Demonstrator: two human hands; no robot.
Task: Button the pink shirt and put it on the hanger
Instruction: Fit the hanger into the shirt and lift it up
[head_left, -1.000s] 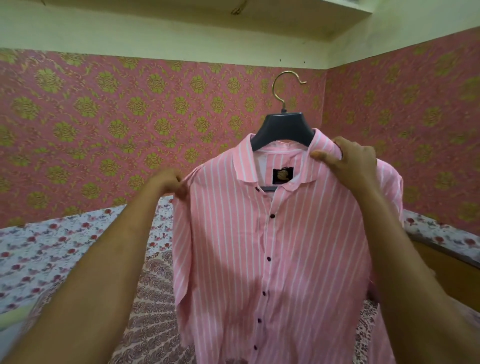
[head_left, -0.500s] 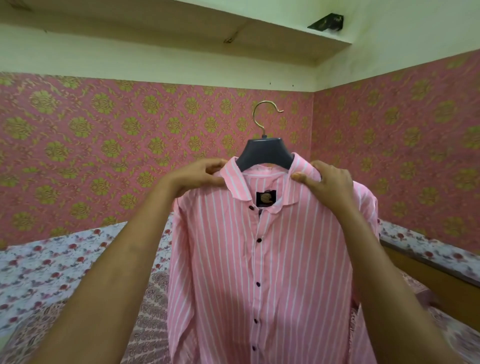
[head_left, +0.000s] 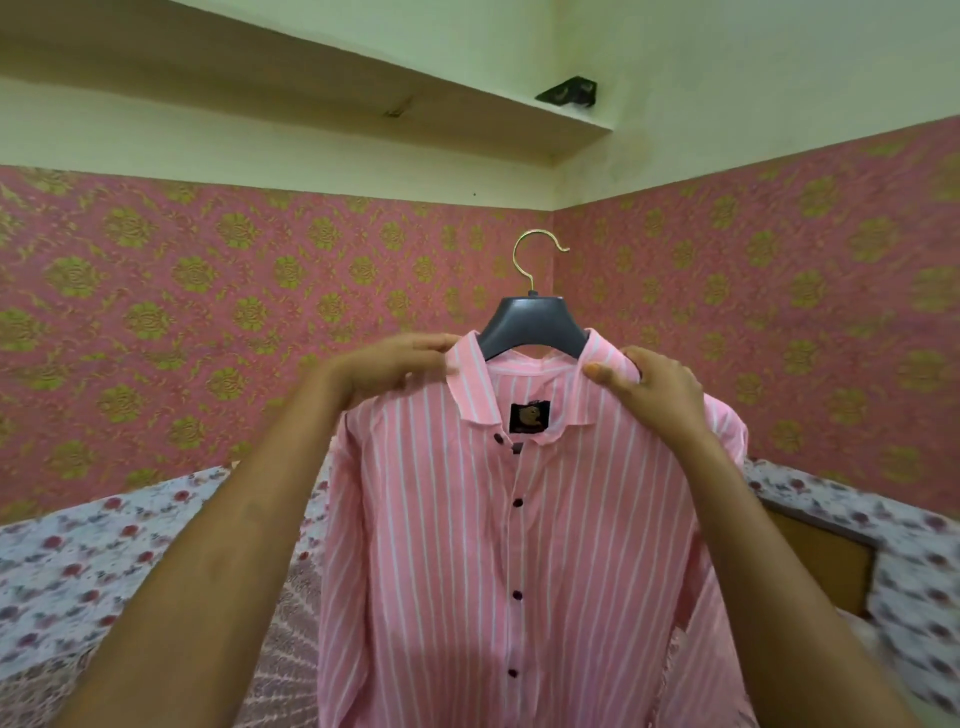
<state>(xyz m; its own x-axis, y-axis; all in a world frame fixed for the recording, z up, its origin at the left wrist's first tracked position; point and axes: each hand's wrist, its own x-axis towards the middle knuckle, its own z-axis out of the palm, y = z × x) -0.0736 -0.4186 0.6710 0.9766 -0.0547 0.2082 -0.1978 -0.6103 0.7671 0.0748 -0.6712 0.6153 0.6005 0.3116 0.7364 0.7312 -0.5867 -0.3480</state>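
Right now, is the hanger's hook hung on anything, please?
No, the hook stands free before the wall; the left hand and right hand hold the pink shirt up.

Two arms in view. Left forearm (head_left: 234, 545) bare along its full visible length; left hand (head_left: 395, 364) likewise bare. Right forearm (head_left: 769, 545) and right hand (head_left: 654, 387) the same. Right thumbnail (head_left: 595, 370) visible, trimmed short.

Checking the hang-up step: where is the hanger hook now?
Head view, right of centre: the gold hook rises from the grey hanger in the collar of the pink shirt, between the left hand and right hand.
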